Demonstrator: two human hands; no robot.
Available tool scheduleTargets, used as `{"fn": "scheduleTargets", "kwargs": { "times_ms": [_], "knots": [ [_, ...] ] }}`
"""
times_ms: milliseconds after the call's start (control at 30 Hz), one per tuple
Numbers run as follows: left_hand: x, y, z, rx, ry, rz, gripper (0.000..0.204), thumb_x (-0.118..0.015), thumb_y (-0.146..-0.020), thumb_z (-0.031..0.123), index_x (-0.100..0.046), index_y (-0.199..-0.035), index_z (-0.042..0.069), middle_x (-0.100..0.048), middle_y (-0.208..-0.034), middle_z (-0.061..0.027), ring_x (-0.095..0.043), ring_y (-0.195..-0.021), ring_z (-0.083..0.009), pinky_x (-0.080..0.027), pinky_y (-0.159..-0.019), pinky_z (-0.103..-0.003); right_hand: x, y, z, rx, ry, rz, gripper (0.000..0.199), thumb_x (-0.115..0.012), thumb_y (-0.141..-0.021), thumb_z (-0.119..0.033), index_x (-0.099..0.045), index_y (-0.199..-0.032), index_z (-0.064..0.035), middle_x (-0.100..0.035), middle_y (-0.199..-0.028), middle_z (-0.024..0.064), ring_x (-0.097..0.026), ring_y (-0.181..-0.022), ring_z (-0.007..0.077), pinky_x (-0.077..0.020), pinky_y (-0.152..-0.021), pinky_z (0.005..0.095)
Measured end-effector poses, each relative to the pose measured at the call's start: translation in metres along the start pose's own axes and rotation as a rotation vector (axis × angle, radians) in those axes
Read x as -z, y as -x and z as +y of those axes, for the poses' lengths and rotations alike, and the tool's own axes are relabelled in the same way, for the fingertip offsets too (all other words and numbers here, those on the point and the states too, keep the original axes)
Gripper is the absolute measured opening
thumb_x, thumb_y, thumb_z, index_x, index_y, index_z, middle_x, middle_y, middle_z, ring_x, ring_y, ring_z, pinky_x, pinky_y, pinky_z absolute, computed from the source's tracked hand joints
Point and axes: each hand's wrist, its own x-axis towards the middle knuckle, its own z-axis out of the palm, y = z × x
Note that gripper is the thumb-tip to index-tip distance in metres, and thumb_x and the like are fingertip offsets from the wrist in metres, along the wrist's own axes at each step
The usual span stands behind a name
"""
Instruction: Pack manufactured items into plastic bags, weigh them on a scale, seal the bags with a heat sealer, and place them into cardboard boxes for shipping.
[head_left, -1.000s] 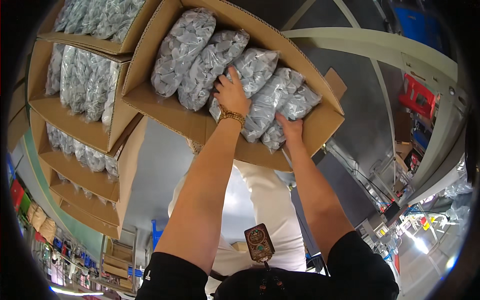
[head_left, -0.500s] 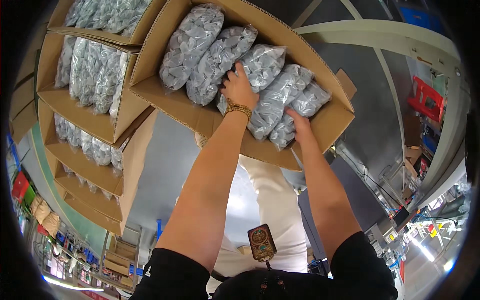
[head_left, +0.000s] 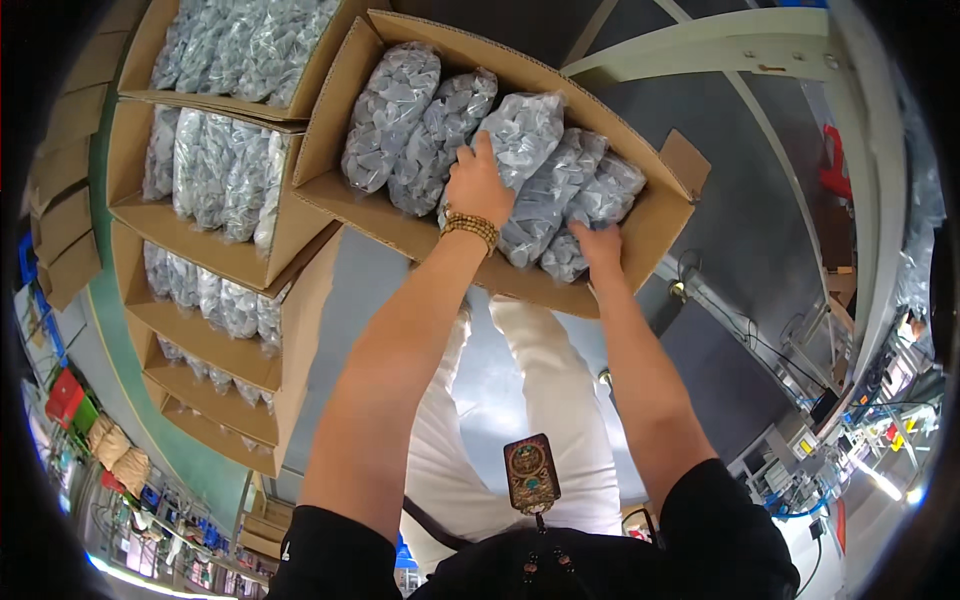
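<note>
An open cardboard box (head_left: 395,232) in front of me holds a row of clear plastic bags filled with small grey pieces. My left hand (head_left: 478,188), a beaded bracelet at its wrist, grips the near left side of the middle bag (head_left: 525,135). One finger points up along that bag; the others curl against its side. At the right end of the row, my right hand (head_left: 598,245) holds the lower edge of the last bag (head_left: 610,190), its fingertips partly hidden. Between the hands lies another bag (head_left: 550,200). Two more bags (head_left: 392,115) fill the left end.
To the left, a stack of open cardboard boxes (head_left: 190,235) holds similar filled bags. A pale metal frame (head_left: 720,45) curves past the box at the upper right. Cables and equipment (head_left: 800,440) stand at the lower right. My legs (head_left: 550,390) are just below the box.
The view has shifted, so the stacked boxes appear further right. My left hand has come round the middle bag's side, and that bag sits differently. My right hand stays at the end bag.
</note>
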Motion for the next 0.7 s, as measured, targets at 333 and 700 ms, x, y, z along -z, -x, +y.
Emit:
{"fn": "scheduleTargets", "kwargs": {
  "times_ms": [333, 700],
  "knots": [
    [0.091, 0.128, 0.053, -0.386, -0.467, 0.006, 0.062, -0.062, -0.070, 0.015, -0.043, -0.129, 0.005, -0.052, -0.107, -0.0161, -0.055, -0.092, -0.0296, -0.047, -0.074, -0.039, -0.068, 0.165, -0.046, 1.334, 0.823, 0.125, 0.035, -0.049, -0.095, -0.028, -0.047, -0.123, -0.0085, -0.056, -0.104, 0.0066, -0.055, -0.094, 0.0199, -0.0470, -0.085, 0.0354],
    [0.086, 0.050, -0.022, -0.070, 0.346, -0.023, 0.049, -0.072, -0.075, 0.031, -0.056, -0.108, -0.003, -0.058, -0.102, -0.0171, -0.058, -0.086, -0.0245, -0.047, -0.075, -0.034, 0.014, 0.214, 0.022, 1.465, 1.946, 0.664, 0.044, -0.050, -0.092, -0.037, -0.043, -0.128, -0.0130, -0.057, -0.105, 0.0086, -0.054, -0.099, 0.0267, -0.0418, -0.090, 0.0465]
  ]
}}
